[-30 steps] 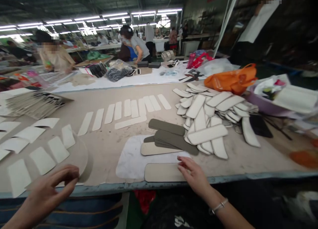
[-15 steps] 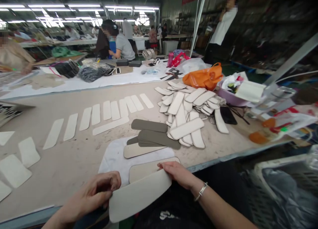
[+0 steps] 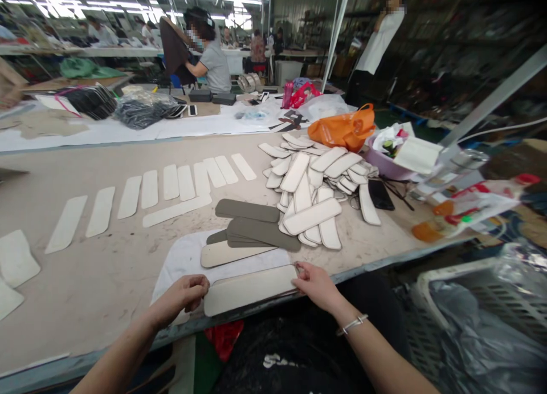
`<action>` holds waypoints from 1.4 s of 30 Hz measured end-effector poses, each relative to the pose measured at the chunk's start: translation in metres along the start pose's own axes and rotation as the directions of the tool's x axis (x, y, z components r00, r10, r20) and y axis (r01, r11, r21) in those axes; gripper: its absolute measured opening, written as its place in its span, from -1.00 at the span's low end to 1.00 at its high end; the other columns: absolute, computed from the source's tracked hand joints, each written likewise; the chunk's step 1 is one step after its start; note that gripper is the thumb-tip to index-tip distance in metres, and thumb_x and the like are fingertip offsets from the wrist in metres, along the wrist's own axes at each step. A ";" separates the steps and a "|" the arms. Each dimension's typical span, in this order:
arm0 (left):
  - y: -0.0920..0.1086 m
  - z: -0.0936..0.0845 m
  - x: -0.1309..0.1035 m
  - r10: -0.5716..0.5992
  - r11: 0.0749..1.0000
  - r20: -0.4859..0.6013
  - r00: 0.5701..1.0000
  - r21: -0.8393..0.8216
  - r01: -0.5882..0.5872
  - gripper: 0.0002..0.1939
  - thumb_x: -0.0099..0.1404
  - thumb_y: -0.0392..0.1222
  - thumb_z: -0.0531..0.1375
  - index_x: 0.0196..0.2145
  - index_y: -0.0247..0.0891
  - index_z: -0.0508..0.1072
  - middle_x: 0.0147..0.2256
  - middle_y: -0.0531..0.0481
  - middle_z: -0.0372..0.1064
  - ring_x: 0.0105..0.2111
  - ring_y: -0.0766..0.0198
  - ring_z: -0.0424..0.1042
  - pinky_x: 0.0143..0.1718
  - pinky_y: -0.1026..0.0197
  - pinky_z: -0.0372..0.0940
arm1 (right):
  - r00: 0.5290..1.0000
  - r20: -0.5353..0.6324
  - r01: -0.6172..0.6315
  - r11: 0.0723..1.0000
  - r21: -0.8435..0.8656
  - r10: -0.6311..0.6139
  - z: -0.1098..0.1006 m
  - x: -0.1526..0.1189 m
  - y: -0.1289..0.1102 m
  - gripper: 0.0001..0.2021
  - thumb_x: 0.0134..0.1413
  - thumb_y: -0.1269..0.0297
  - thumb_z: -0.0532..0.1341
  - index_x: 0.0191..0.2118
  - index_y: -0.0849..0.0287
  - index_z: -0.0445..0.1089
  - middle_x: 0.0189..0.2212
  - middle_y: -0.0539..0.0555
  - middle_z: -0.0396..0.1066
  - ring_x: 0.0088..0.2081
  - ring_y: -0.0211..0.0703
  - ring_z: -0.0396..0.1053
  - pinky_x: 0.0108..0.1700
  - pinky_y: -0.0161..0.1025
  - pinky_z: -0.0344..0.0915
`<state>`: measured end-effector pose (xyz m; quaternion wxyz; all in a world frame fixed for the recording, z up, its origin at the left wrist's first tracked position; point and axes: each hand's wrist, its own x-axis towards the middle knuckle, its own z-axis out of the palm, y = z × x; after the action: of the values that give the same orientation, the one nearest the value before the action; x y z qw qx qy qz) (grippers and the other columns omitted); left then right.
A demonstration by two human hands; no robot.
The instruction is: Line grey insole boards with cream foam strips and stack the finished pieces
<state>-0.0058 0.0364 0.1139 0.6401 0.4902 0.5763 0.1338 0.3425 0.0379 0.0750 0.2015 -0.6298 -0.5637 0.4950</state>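
A long cream panel with rounded corners point(image 3: 250, 291) lies along the table's near edge, on top of another piece that it almost wholly covers. My right hand point(image 3: 315, 284) pinches its right end between thumb and fingers. At the left end my left hand point(image 3: 191, 294) is closed, its curled fingertips at the panel's corner. Just beyond, several dark grey-green strips point(image 3: 262, 233) overlap a cream strip point(image 3: 237, 255) on a white cloth point(image 3: 173, 263). To the right of these is a heap of white, dark-edged strips point(image 3: 311, 211).
Loose cream strips point(image 3: 149, 189) form a spaced row across the table point(image 3: 106, 285). An orange bag point(image 3: 342, 129), a purple basin point(image 3: 387, 161), a dark phone point(image 3: 381, 195) and bottles point(image 3: 431, 228) stand or lie to the right. A plastic crate point(image 3: 427, 280) is below right.
The cream panel has moved from a tilted position above my lap up and away onto the lower piece. Both hands went with it, and my view has shifted a little.
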 end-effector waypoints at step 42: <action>-0.022 0.018 0.031 0.140 0.872 -0.349 0.927 0.487 0.052 -0.79 0.02 -0.08 0.16 -0.40 -0.24 0.31 -0.58 0.11 0.30 -0.53 0.29 0.30 -0.47 0.28 0.10 | 0.993 -0.113 -0.029 0.898 -0.438 -0.023 0.001 0.007 -0.006 -0.82 -0.04 0.19 0.14 -0.55 0.13 0.32 -0.62 -0.05 0.33 -0.52 -0.26 0.25 -0.44 -0.33 0.06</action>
<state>0.0105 0.0400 0.0748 0.3707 0.6142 0.6909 0.0895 0.3376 0.0460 0.0766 0.0860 -0.6874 -0.6472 0.3180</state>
